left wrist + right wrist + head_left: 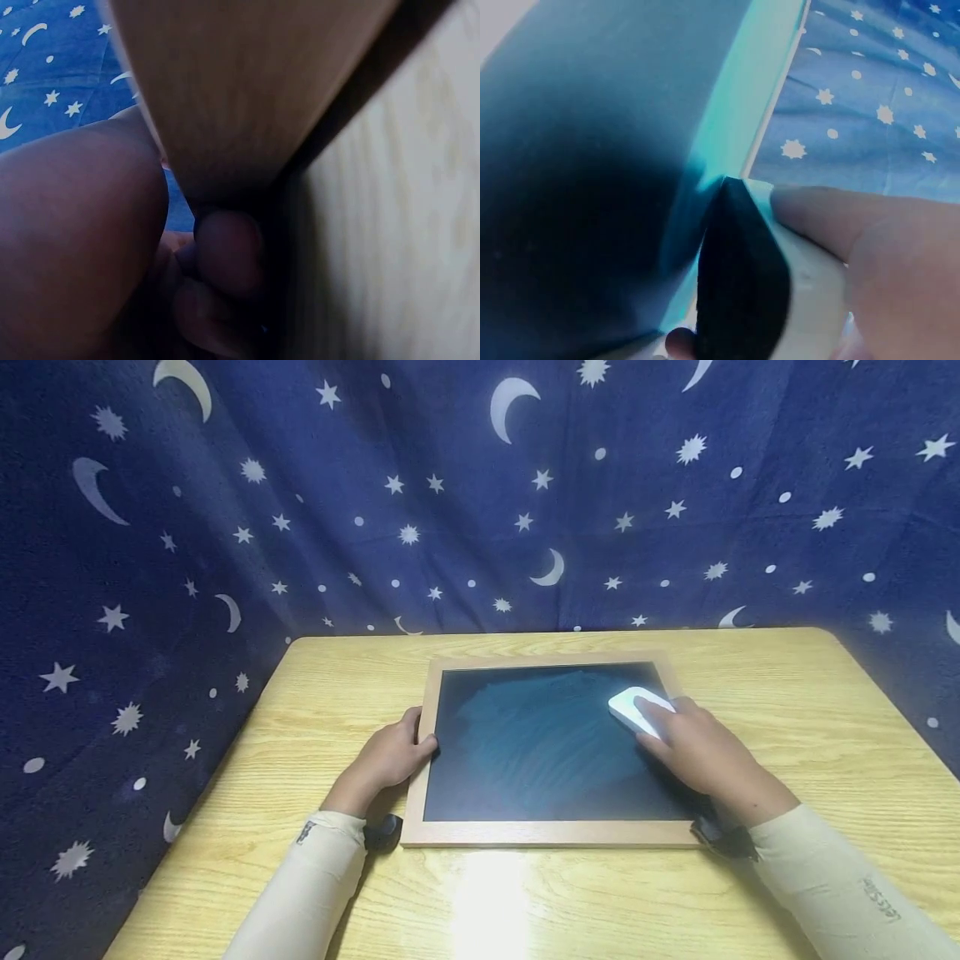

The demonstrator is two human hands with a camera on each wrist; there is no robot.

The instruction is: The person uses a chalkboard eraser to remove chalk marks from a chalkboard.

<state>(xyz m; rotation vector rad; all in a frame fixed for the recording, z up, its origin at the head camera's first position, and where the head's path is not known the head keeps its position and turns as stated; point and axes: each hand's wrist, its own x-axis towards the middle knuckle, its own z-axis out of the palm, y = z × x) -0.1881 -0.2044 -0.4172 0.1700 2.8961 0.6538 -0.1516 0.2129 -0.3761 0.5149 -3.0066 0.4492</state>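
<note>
A small chalkboard [540,743] in a light wooden frame lies on the table, with a bluish chalk smear over its dark surface. My left hand [393,752] grips the left side of the frame, thumb on top. In the left wrist view, fingertips [229,251] show by the lower edge of the wooden frame [240,90]. Towards the board's right side, my right hand [697,743] holds a white board eraser [630,706]. Its black pad [742,277] faces the board in the right wrist view; whether the whole pad touches is unclear.
The board rests on a light wood-grain table [337,685]. Behind and to the left hangs a dark blue curtain [450,510] with moons and stars. A black wrist strap piece [384,835] sits close to the frame's lower left corner.
</note>
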